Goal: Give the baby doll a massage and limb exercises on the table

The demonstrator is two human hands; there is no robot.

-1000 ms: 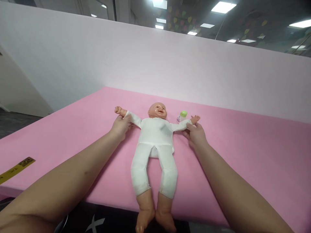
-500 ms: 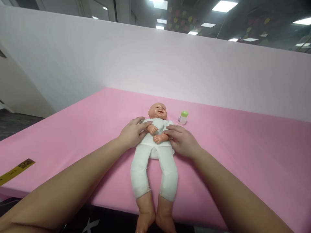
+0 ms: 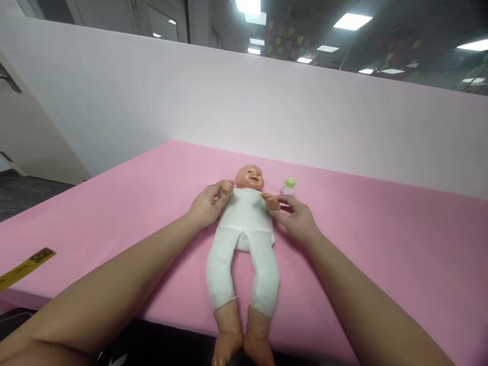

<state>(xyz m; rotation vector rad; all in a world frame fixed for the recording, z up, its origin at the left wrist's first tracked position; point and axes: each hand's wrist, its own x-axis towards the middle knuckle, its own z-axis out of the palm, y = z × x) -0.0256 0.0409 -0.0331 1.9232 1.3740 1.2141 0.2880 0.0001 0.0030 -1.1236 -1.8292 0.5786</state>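
Observation:
A baby doll (image 3: pixel 246 211) with a white cloth body lies on its back, its head toward the wall and its bare feet over the near edge. My left hand (image 3: pixel 208 206) is closed round the doll's arm on the left, whose small hand shows above my fingers. On the other side my right hand (image 3: pixel 297 218) grips the doll's other arm near its hand, thumb below and fingers above. Both doll arms are bent up and out from the chest. Just beyond my right hand stands a small clear bottle (image 3: pixel 288 187) with a green cap.
The pink tabletop (image 3: pixel 133 188) meets a white wall (image 3: pixel 267 107) at the back. A yellow label strip (image 3: pixel 26 269) is stuck near the front left edge. A door (image 3: pixel 30 122) stands at the far left, and something black is below the front edge.
The doll's arms have moved from across its belly outward to its sides, with my hands closing on them. My right hand has shifted a little to the right. The view has tilted slightly up.

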